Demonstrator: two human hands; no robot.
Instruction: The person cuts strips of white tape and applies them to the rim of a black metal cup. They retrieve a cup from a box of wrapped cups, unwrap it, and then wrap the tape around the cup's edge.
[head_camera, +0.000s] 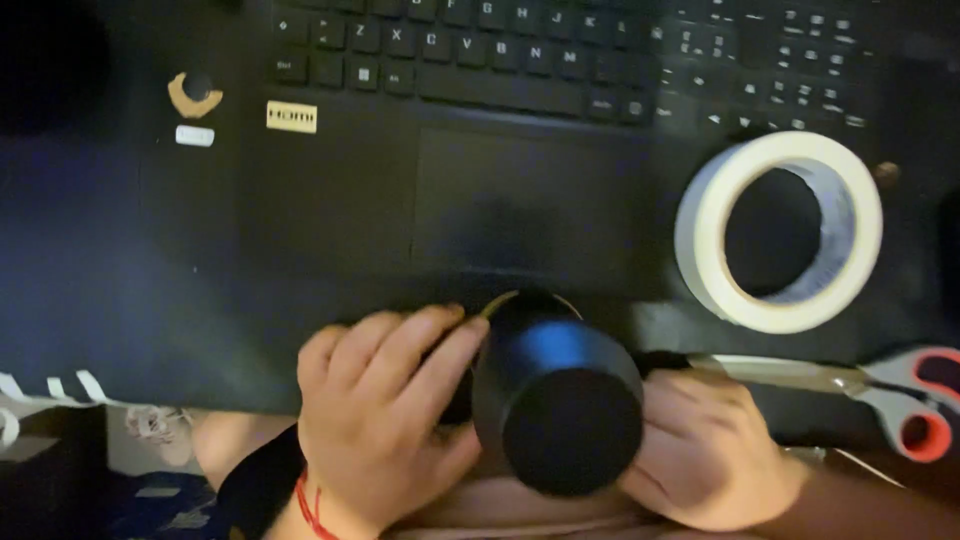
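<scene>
Both hands, left (385, 420) and right (705, 450), close around a black tube (555, 395) in front of the laptop (340, 200), with tape (780, 230) and scissors (870, 390) lying unused right of it.

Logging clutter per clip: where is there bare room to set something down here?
Bare: palm rest left of the touchpad, below the keyboard. Crowded: tape roll and scissors at right; left hand and right hand grip the black cylinder.
</scene>
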